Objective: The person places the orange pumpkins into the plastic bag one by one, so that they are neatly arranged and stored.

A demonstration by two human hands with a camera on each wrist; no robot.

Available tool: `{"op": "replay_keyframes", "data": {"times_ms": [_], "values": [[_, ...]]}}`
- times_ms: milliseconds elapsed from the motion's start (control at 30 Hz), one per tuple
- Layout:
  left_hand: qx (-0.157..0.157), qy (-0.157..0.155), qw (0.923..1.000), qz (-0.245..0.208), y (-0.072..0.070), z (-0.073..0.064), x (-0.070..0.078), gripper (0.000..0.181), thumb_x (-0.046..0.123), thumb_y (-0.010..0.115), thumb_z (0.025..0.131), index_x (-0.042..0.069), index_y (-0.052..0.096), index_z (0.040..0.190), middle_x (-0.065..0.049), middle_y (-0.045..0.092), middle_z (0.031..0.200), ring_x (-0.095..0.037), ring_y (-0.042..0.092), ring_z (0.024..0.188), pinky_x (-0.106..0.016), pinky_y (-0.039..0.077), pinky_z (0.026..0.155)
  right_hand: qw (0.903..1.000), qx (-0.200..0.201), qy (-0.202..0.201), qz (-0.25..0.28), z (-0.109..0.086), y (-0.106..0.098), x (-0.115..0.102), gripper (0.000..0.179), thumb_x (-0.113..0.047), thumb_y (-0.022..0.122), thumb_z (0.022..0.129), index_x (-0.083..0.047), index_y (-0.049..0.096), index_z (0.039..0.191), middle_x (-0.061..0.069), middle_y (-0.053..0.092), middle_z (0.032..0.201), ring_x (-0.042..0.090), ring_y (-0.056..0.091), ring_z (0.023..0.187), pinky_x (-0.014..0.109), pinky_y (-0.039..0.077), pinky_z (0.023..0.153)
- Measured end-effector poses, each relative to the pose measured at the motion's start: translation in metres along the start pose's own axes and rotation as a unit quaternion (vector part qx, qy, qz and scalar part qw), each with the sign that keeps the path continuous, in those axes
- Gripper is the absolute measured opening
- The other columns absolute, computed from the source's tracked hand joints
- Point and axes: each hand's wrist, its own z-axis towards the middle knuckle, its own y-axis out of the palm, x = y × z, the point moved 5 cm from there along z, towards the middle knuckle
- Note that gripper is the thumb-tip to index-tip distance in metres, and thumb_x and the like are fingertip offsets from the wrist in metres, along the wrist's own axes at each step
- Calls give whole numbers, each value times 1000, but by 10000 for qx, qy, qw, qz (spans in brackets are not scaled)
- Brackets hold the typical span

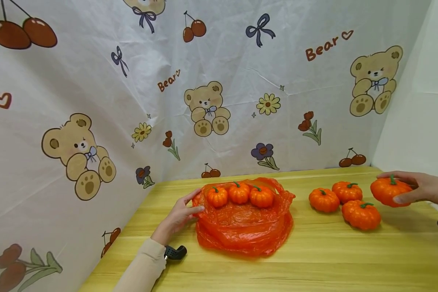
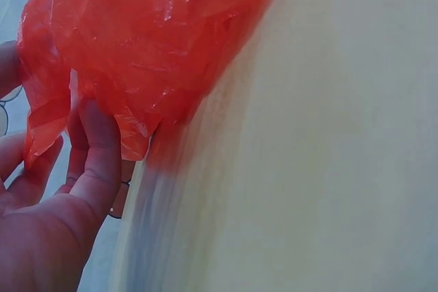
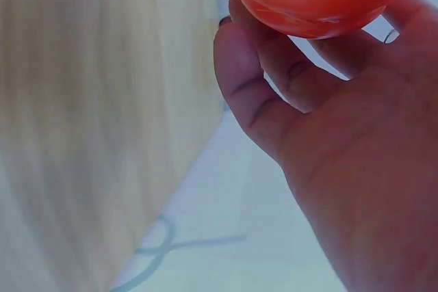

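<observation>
Held pumpkin: you have one orange pumpkin (image 1: 388, 191) at the far right of the desk (image 1: 306, 259), stem up, apparently raised off the surface and just beside the loose group.
Why held so: taking it by the sides presumably suits its round body and spares the stem.
Right grip: your right grip (image 1: 427, 189) is closed only as far as the pumpkin's width allows, thumb on the near side and fingers round the far side; the right wrist view shows the fingers curved about its rind.
Loose pumpkins: three more, a left one (image 1: 324, 200), a back one (image 1: 346, 191) and a front one (image 1: 361, 215), sit clustered between your right grip and the bag, likely for an easy reach.
Red bag: the red bag (image 1: 241, 239) lies on the desk in front of you, mouth spread, with three pumpkins (image 1: 239, 193) in a row at its far side.
Left grip: your left grip (image 1: 180, 213) is nearly closed, lightly holding the bag's left edge between thumb and fingers, probably to steady the thin film; how firmly, you cannot tell from here.
Backdrop: behind the desk hangs a bear-printed cloth (image 1: 233, 154).
</observation>
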Motion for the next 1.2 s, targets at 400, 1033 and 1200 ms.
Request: {"op": "replay_keyframes", "data": {"times_ms": [400, 1033, 1200], "values": [[38, 29, 9999, -154, -1, 0, 4, 80, 0, 71, 93, 19, 35, 162, -15, 25, 169, -32, 58, 129, -36, 62, 91, 9969, -54, -654, -425, 24, -2, -69, 60, -28, 56, 101, -12, 32, 154, 4, 60, 135, 1, 56, 110, 50, 53, 87], [67, 0, 9999, -145, 0, -3, 4, 80, -2, 69, 94, 19, 34, 163, -13, 23, 169, -31, 59, 127, -36, 62, 92, 9900, -1137, -806, -211, 74, 39, -175, 69, -31, 61, 99, -11, 31, 158, 13, 58, 140, 29, 53, 130, 52, 50, 105], [54, -2, 9999, -107, -1, -3, 5, 81, 0, 70, 94, 18, 32, 163, -16, 22, 169, -32, 58, 128, -36, 62, 92, 9870, -1362, -849, -102, 85, 50, -193, 68, -29, 64, 98, -13, 34, 157, 13, 60, 135, 29, 55, 126, 41, 50, 103]]}}
